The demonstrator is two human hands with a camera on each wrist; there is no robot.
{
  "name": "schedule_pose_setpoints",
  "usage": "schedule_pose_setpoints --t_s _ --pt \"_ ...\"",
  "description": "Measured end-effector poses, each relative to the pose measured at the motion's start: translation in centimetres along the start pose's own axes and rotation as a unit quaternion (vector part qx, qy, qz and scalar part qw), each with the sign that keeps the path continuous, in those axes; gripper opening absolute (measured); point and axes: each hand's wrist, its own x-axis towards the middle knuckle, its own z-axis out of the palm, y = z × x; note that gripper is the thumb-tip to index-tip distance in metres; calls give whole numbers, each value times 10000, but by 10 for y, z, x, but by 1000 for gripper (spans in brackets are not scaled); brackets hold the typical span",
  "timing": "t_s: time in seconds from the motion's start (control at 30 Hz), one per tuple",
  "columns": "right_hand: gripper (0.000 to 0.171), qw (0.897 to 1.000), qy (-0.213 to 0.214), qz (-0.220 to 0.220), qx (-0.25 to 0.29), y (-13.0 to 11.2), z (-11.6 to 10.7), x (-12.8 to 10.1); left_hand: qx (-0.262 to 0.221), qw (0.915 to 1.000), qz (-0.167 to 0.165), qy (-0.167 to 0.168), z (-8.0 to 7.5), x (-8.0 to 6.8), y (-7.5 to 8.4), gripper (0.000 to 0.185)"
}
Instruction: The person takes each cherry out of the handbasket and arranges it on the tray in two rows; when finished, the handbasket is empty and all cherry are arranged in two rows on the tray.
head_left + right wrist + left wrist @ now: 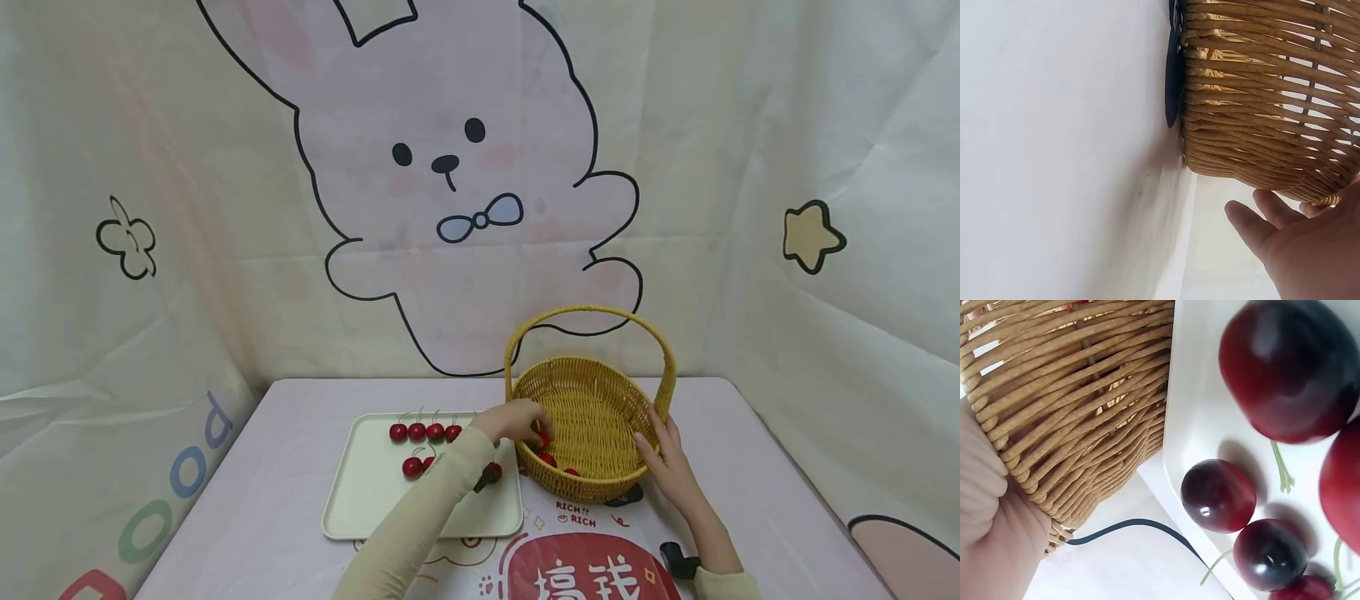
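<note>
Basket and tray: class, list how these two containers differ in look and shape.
The wicker basket is woven, golden-brown, round and deep, with an arched handle; the tray is smooth, cream-white, rectangular and shallow, with no handle. The left hand reaches over the basket's rim; no hand touches the tray. Both hold red cherries.

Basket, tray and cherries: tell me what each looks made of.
Basket: woven wicker or rattan, matte tan; separate round strands show in the wrist views. Tray: smooth cream material, probably plastic or enamel, with a rounded rim. Cherries: glossy dark red skins with sharp highlights and green stems; real or imitation, I cannot tell.
</note>
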Motion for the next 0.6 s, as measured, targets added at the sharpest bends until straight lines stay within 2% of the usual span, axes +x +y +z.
schedule_pose_setpoints --t_s 0.33,0.6 --pt "62 10000 2 -44 -23 1 0 1 -314 9979 469 324 2 -1 -9 18" --pt "62 10000 -13 -68 -24 0 0 0 -707 9935 565 691 6 -5 -13 23"
